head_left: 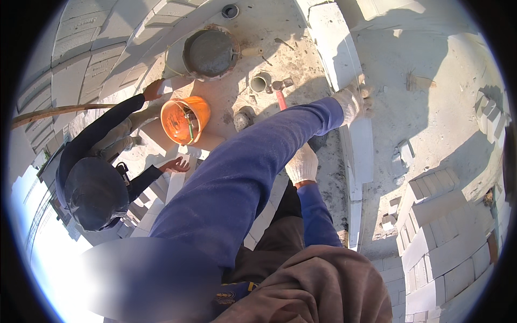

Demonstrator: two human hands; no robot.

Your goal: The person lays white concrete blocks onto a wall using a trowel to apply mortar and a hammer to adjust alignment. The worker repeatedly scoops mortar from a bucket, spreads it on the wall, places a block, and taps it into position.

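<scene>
At the far left a co-worker (99, 188) leans in, bare hands near the orange bucket (202, 110), with the grey mix (210, 52) just beyond it. My left sleeve (231, 167) crosses over everything, and the hammer (281, 100) shows above it, its red handle running under the cloth toward my right hand (302, 164). That hand is partly covered, so I cannot tell whether it is closed on the handle. Farther right, my gloved left hand (350, 105) is at the wall (360, 153), over its near edge; its fingers blur, so I cannot tell whether they clamp or lie flat. I'd judge steady, even pressure best here, arms uncrossed and fingertips clear of the hammer. At the far right stand stacked blocks (452, 242).
</scene>
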